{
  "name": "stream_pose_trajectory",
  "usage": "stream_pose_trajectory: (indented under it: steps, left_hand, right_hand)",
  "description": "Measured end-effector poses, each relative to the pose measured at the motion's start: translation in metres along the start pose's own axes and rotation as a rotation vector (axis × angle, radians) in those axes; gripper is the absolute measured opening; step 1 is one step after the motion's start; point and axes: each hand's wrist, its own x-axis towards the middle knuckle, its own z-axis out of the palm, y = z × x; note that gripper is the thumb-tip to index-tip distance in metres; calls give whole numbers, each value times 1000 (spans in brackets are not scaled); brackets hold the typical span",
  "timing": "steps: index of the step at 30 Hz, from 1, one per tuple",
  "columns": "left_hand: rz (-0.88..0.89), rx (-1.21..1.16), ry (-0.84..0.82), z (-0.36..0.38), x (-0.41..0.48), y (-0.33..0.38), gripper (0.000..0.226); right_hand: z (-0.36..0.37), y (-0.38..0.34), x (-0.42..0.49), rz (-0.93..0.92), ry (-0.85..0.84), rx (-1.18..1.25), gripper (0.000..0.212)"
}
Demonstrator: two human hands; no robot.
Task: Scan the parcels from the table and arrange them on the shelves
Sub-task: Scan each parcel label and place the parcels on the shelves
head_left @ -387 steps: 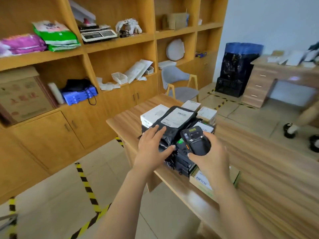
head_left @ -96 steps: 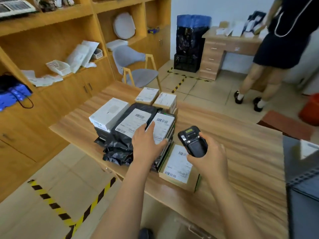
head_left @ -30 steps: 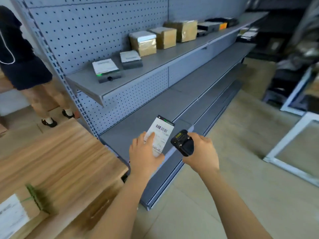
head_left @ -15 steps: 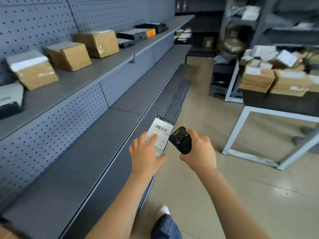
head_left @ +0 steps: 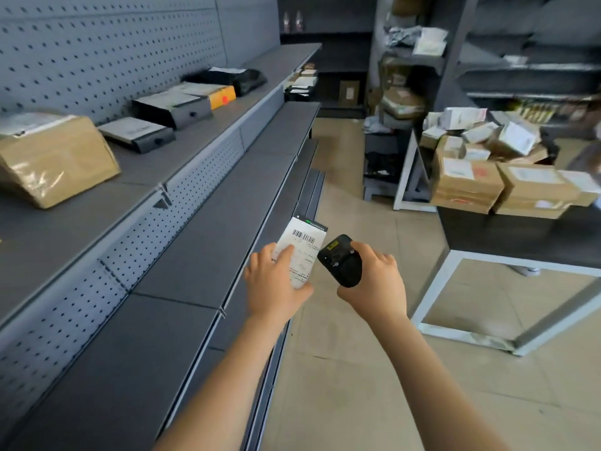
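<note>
Containers: the upper shelf (head_left: pixel 97 203), up and to the left of both grips, carries five parcels in a row. Nearest to farthest, they are one brown taped parcel (head_left: pixel 55 161), one flat grey box (head_left: pixel 136 133), one black-and-grey box (head_left: pixel 172 107), one orange box (head_left: pixel 222 94) and one black bag (head_left: pixel 234 78). The middle shelf (head_left: pixel 227 190) runs just left of the left grip (head_left: pixel 276 288). A dark worktop (head_left: pixel 520 232) to the right of the right grip (head_left: pixel 374 284) holds a heap of brown cartons (head_left: pixel 468 183), too jumbled for us to count.

Hands: two, both loaded. The left grip is clamped on one small white-labelled parcel (head_left: pixel 304 245), with fingers across the label's near end and the thumb under its edge. The right grip is wrapped round one black handheld scanner (head_left: pixel 341 265), just right of the parcel. We cannot tell whether the two touch.

Orientation: the parcel is held in the air above the front edge of the lower shelves. Its long axis runs away from the left wrist, leaning slightly to the right. The label faces up, with the barcode at the far end. The scanner's top end points up and left, towards the parcel.
</note>
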Motion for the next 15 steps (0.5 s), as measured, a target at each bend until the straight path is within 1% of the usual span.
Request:
stream_pose_trajectory:
  steps: [8, 15]
  left_hand:
    - [-15, -16, 68, 54, 129, 22, 73]
    - [-53, 0, 153, 104, 272, 68, 72]
  right_hand:
    - [15, 28, 141, -19, 27, 87, 75]
    - [13, 64, 305, -111, 45, 106, 76]
